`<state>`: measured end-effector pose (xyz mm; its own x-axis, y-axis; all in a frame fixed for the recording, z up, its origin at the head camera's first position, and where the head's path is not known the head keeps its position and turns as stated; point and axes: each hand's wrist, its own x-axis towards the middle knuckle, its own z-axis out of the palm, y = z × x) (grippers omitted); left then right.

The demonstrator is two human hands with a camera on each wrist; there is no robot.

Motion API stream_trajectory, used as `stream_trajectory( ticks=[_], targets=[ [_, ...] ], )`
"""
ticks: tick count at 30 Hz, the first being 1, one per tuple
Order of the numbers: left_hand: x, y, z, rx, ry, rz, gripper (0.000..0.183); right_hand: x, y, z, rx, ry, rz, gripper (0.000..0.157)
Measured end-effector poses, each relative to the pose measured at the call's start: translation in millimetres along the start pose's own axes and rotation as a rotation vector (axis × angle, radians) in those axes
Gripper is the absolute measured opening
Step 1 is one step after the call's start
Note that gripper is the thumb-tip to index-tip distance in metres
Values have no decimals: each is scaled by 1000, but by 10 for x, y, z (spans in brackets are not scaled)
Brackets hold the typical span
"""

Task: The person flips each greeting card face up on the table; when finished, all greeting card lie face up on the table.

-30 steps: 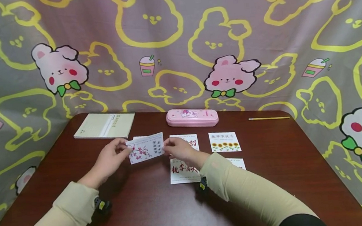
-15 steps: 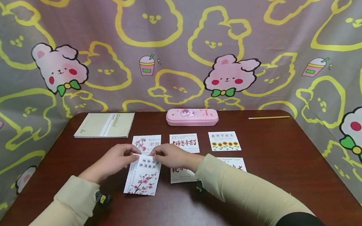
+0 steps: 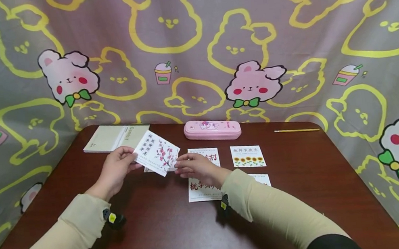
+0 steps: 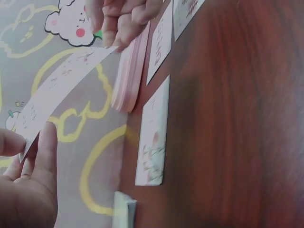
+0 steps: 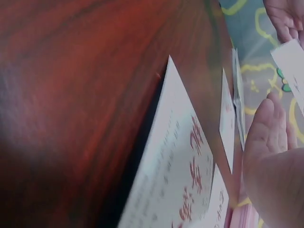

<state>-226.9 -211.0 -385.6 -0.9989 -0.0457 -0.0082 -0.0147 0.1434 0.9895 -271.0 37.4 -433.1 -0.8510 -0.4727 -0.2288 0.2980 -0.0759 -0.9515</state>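
Observation:
The left hand [image 3: 116, 170] pinches a white card [image 3: 158, 153] by its left corner between thumb and fingers. Pink blossoms and dark writing show on the card, which is tilted and raised over the table. The right hand [image 3: 201, 169] is at the card's lower right corner, its fingers loosely extended and not gripping it. In the left wrist view, a flower-printed card [image 4: 154, 137] lies on the table below; the raised card hides most of it from the head view. Behind the right hand are two cards with red writing, one [image 3: 203, 191] nearer and partly covered by the wrist.
A sunflower card [image 3: 247, 156] lies to the right, above another card [image 3: 261, 179] partly hidden by the sleeve. Along the back are a notebook [image 3: 107, 138], a pink pencil case [image 3: 212, 130] and a yellow pencil [image 3: 296, 130]. A patterned curtain hangs behind the table.
The blossom card was held by both hands, turned upright with its blossoms low, then raised and rotated to the left. The right hand has let go of it and moved right.

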Motion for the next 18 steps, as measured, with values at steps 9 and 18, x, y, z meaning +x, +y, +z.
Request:
stream_trajectory(
  ticks=[9, 18],
  targets=[
    [-1, -100, 55, 61, -11, -18, 23, 34, 2, 39, -69, 89, -74, 3],
    [-25, -170, 27, 371, -20, -26, 37, 42, 40, 65, -194, 111, -19, 6]
  ],
)
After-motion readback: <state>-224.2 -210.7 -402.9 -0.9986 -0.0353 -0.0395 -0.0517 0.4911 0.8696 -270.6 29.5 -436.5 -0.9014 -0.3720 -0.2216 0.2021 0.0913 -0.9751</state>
